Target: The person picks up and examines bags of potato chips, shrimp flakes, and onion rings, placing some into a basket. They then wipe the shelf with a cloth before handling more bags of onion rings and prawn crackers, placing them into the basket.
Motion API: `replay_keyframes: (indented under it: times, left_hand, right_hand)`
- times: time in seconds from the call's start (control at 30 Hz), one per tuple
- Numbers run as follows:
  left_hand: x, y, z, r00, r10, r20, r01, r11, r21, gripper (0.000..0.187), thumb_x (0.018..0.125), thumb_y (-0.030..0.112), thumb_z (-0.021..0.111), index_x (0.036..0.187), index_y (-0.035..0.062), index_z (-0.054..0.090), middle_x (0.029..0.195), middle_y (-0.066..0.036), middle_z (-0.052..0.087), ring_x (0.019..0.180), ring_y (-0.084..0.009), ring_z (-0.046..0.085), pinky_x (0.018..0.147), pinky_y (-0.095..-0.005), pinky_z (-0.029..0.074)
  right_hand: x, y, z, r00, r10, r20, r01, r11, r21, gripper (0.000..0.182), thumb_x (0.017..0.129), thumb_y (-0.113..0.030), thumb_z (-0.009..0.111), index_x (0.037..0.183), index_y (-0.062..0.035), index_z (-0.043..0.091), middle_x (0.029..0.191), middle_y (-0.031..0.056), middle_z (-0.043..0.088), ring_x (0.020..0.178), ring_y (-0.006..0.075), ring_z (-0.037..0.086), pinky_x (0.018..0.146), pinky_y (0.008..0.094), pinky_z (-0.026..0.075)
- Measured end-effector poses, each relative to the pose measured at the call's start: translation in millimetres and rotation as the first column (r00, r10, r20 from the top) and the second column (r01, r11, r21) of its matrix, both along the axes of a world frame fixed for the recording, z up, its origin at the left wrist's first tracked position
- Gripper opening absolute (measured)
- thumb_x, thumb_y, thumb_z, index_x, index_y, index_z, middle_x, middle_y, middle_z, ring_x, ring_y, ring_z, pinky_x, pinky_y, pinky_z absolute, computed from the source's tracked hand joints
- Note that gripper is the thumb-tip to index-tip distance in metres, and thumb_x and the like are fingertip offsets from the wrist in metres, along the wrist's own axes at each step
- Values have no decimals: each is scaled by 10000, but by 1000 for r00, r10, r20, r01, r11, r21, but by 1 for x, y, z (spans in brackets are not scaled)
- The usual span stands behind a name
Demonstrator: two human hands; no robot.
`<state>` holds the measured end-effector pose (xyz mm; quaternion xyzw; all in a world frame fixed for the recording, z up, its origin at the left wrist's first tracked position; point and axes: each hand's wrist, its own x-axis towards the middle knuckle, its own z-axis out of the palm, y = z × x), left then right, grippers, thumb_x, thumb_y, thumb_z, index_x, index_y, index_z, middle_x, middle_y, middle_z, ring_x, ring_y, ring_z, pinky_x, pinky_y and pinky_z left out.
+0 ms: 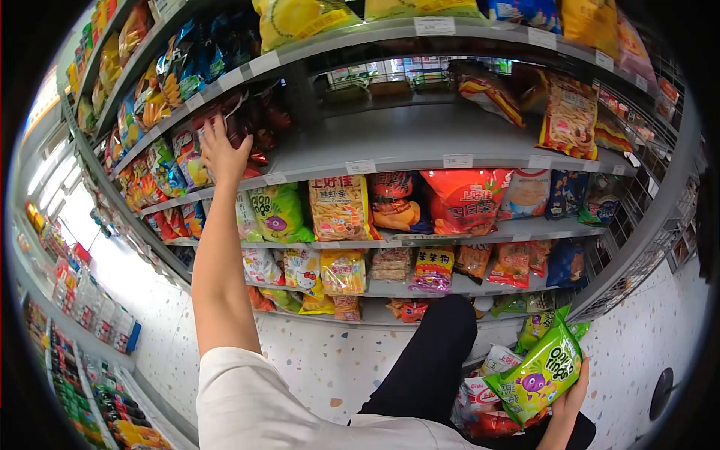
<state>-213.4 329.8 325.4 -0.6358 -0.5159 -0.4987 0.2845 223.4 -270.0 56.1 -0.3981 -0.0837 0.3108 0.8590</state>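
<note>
My left hand (223,150) reaches up to the second shelf, fingers spread against a dark red snack bag (240,124) at the end of a row. Down at the lower right, my right hand (574,390) grips a green onion rings bag (541,373) by its side. Beneath and behind that bag are more snack bags, among them a white and red one (474,394) and another green one (534,328). What they rest in is hidden. A similar green onion rings bag (277,214) stands on the shelf below my left hand.
Grey shelf boards (360,154) with price tags cross the view, stocked with bags. A shrimp cracker bag (568,116) stands on the second shelf's right. Wire mesh (637,195) closes the rack's right side. Bottled drinks (90,300) line the left. My knee (442,330) is near the bottom shelf.
</note>
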Motion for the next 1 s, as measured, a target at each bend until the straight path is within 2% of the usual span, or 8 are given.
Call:
replay_keyframes:
  times: [0.33,0.4,0.43,0.5,0.57,0.63,0.77,1.0]
  left_hand:
    - [3,-28,-17,1000,11,18,-11,999,52,916,752,570,685,1479,187,281,1537,-132,246,1418,-369,188,1054,-670,140]
    - [33,-76,-16,982,-176,-71,189,924,334,762,833,411,673,1437,95,333,1488,-145,326,1389,-350,276,1081,-597,206]
    - [56,-111,-27,888,-460,-19,455,869,193,673,856,324,655,1402,54,366,1436,-145,383,1351,-328,342,1077,-538,259]
    - [114,-186,-83,423,-844,329,904,419,-89,494,889,153,604,1327,-6,439,1291,-133,507,1231,-253,490,1042,-388,371]
    - [171,-272,-153,-13,-751,660,949,-217,-228,517,905,181,609,1347,-2,413,1315,-133,486,1255,-251,469,1062,-389,350]
    - [206,-339,-209,-51,-475,878,818,-525,-237,631,909,288,625,1394,10,333,1353,-147,460,1257,-264,471,1055,-410,363]
    - [240,-426,-244,42,116,992,516,-853,78,680,888,370,658,1368,7,341,1355,-150,474,1203,-261,523,1008,-429,402]
    - [280,-469,-255,233,55,971,399,-916,-43,331,899,202,657,1136,-15,573,1030,-129,657,938,-166,632,851,-298,473]
  right_hand:
    - [-1,13,9,1000,0,13,1,997,-73,425,1008,-372,434,1210,-8,518,1195,110,601,1057,216,599,912,362,486]
    - [-5,28,22,999,-39,-9,38,997,-72,448,1009,-385,409,1235,-15,518,1187,112,607,1050,228,607,903,392,494]
    - [-7,34,30,996,-83,-22,81,994,-77,453,1010,-387,396,1251,-21,513,1184,116,609,1047,229,609,903,399,494]
    - [0,48,33,989,-147,-24,145,987,-66,378,1010,-367,396,1157,-50,541,1102,100,625,979,223,620,871,393,504]
    - [11,57,30,987,-157,26,156,987,27,292,1000,-350,473,1001,-76,574,926,48,642,851,160,625,776,321,513]
    - [-1,62,57,975,-205,87,203,979,34,376,997,-392,472,1014,-37,595,949,64,659,850,149,633,775,300,512]
    - [-1,51,76,959,-284,-9,284,952,111,421,994,-394,477,1048,5,601,1014,105,668,878,161,639,789,311,514]
    - [8,26,63,907,-395,-145,416,894,168,381,995,-375,481,1007,-16,608,968,91,683,828,161,654,742,309,534]
